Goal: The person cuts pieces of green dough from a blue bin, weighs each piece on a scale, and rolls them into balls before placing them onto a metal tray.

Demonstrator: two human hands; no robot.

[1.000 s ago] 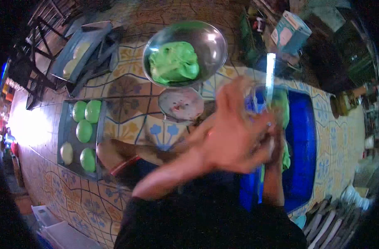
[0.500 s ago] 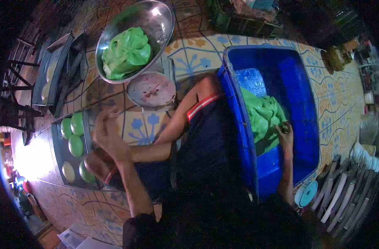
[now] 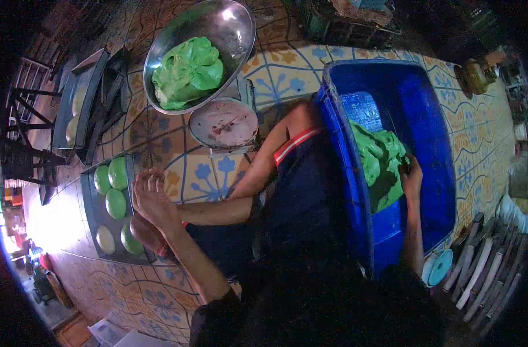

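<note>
My right hand point(image 3: 412, 178) is inside the blue plastic tub point(image 3: 385, 65), its fingers closed on the right edge of a large, soft mass of green dough point(image 3: 382, 165). The fingertips are partly hidden against the dough. My left hand point(image 3: 154, 199) is raised at the right edge of a dark metal tray point(image 3: 110, 222), fingers loosely bent and apart, with nothing visible in it. Several smooth green dough balls point(image 3: 116, 203) and a pale dough ball point(image 3: 105, 239) lie in that tray.
A steel bowl point(image 3: 240, 34) with more green dough point(image 3: 191, 72) rests on a dial scale point(image 3: 224, 122). Other trays point(image 3: 78, 104) stand at the upper left. Wooden slats point(image 3: 484, 272) and a turquoise round lid point(image 3: 441, 267) are at the lower right. My bent legs lie between tray and tub.
The view has shifted slightly, so everything sits further right. My left hand was blurred by motion and is now steadier. My right hand stays at the dough's edge, fingers now closer against it.
</note>
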